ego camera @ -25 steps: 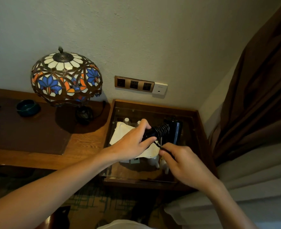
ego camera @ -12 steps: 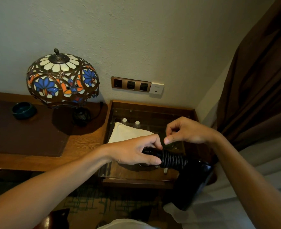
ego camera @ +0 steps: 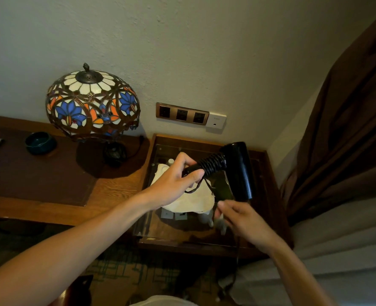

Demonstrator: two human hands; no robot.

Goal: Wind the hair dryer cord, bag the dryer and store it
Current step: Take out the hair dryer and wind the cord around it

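My left hand (ego camera: 175,181) grips the handle end of a black hair dryer (ego camera: 237,168), held in the air over a glass-topped wooden side table (ego camera: 268,195). Several turns of black cord (ego camera: 211,165) are wound around the handle. A loose stretch of cord runs from the handle down to my right hand (ego camera: 242,219), which pinches it just below the dryer's barrel. A cream cloth bag (ego camera: 193,200) lies on the glass under my hands, partly hidden by my left hand.
A stained-glass lamp (ego camera: 92,102) stands on the wooden desk (ego camera: 107,191) to the left, with a dark green bowl (ego camera: 40,142) beyond it. Wall sockets (ego camera: 181,114) sit above the table. A brown curtain (ego camera: 348,129) hangs at the right. Small bottles show under the glass.
The dryer has swung from pointing down at the lower right up to above the table. My right hand dropped from above the handle to below the barrel, pulling the cord.
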